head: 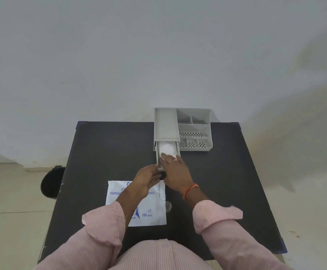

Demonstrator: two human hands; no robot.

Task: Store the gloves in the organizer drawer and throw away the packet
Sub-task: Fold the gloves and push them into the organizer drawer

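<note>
The thin, translucent white plastic gloves (166, 149) lie bunched inside the pulled-out grey plastic drawer (178, 152) of the grey compartmented desk organizer (194, 129), which stands toward the table's far edge, at about one o'clock from its middle. The right hand (175, 170) lies flat over the drawer's near end, fingers spread and pressing down on the gloves, a ring on one finger and an orange thread band (190, 190) at the wrist. Just at nine o'clock of it, the left hand (148, 178) curls round the drawer's front, where a small dark knob (162, 175) shows between the two hands (whether the fingers actually pinch the knob I cannot tell). Both forearms come out of rolled pink striped sleeves (217, 217). At six o'clock of the drawer, flat on the black rectangular table (104, 152), lies the white printed glove packet (152, 209), its blue lettering partly hidden under the left forearm. A small scrap of clear plastic (168, 206) rests just beside the packet at three o'clock. Off the table, at nine o'clock on the pale tiled floor, stands a black round bin (51, 182).
</note>
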